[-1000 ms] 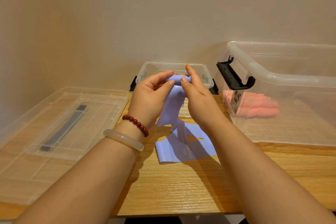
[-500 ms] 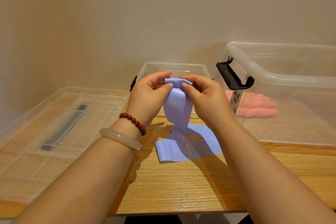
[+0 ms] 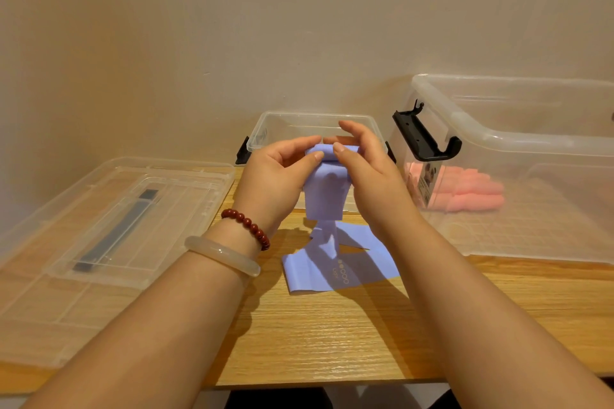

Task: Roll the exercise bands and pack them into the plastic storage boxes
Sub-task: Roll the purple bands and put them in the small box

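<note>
Since a moment ago my right hand (image 3: 368, 173) has raised its forefinger. The purple exercise band (image 3: 327, 196) trails onto the middle of the tabletop (image 3: 332, 335); both the right and my left hand (image 3: 275, 173) pinch its rolled top. Behind them, a small storage box (image 3: 299, 119) stands at the back edge.

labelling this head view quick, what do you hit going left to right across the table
clear lid → left hand → purple band → right hand → pink bands in the large clear box
</note>
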